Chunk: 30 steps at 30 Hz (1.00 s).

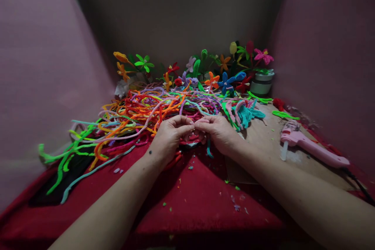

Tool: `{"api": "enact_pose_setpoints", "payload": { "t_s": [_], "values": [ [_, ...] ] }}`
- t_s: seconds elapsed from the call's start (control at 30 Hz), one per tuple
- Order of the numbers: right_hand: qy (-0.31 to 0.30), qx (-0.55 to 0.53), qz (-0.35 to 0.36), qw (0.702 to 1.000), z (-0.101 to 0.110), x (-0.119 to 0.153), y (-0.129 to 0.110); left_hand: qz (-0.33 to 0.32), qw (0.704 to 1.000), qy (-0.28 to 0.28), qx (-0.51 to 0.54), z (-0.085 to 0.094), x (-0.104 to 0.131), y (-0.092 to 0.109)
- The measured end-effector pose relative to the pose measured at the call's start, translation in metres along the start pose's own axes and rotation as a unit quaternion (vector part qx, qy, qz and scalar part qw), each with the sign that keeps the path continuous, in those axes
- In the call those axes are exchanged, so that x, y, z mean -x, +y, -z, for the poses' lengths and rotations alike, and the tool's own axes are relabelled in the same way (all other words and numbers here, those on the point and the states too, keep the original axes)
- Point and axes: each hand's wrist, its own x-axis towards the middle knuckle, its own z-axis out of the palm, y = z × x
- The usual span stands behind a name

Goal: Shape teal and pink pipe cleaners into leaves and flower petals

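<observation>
Fingertips meet in the middle of the view, where my left hand (171, 134) is closed in a pinch. Facing it, my right hand (219, 133) pinches too, its thumb and forefinger touching or nearly touching the left ones. Whatever lies between them is too small and covered to make out. Just behind the hands spreads a big tangle of fuzzy pipe cleaners (140, 103) in orange, pink, red, purple and green. Beside my right hand lie teal pipe-cleaner petals (247, 115). A short teal piece (209, 149) hangs or lies below the right fingers.
Pipe-cleaner flowers, among them a blue one (225, 83), stand at the back near a pale green container (262, 82). A pink glue gun (315, 148) rests on cardboard (263, 136) at right. Small scraps dot the red cloth (205, 211). Walls rise on both sides.
</observation>
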Motion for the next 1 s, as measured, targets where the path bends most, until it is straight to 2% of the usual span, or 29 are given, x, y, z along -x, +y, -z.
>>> {"api": "enact_pose_setpoints", "payload": {
  "t_s": [0.17,0.37,0.43,0.5,0.57,0.63,0.67,0.7,0.77,0.87,0.93,1.0],
  "values": [
    [-0.054,-0.009,-0.006,0.998,0.003,-0.002,0.004,-0.002,1.000,-0.021,0.012,0.003,-0.001,-0.002],
    [-0.013,-0.039,-0.039,0.998,0.000,-0.001,0.003,-0.031,0.999,0.005,-0.031,0.000,0.000,-0.001],
    [-0.009,-0.065,-0.060,0.996,0.000,-0.001,0.002,-0.082,0.993,0.013,-0.087,0.000,0.001,-0.002],
    [0.001,-0.086,-0.079,0.993,0.000,-0.001,0.001,-0.175,0.967,0.002,-0.187,0.001,0.001,-0.005],
    [0.008,-0.098,-0.089,0.991,0.000,-0.001,-0.001,-0.267,0.916,-0.021,-0.298,0.004,0.001,-0.007],
    [0.007,-0.107,-0.091,0.990,0.001,-0.002,-0.001,-0.311,0.876,-0.038,-0.366,0.006,0.002,-0.008],
    [0.003,-0.111,-0.091,0.990,0.002,-0.002,-0.002,-0.315,0.873,-0.039,-0.370,0.006,0.002,-0.008],
    [-0.003,-0.114,-0.090,0.989,0.002,-0.003,-0.002,-0.309,0.881,-0.034,-0.356,0.007,0.002,-0.007],
    [-0.010,-0.105,-0.076,0.992,0.002,-0.002,-0.004,-0.263,0.924,-0.025,-0.277,0.007,0.002,-0.006],
    [-0.003,-0.045,-0.014,0.999,0.001,0.000,-0.008,-0.137,0.984,-0.043,-0.108,0.007,-0.002,-0.004],
    [0.017,0.015,0.033,0.999,-0.001,0.002,-0.010,-0.053,0.996,-0.067,-0.012,0.008,-0.005,-0.005],
    [0.031,0.067,0.063,0.995,-0.002,0.004,-0.010,0.011,0.995,-0.084,0.047,0.009,-0.008,-0.006]
  ]
}}
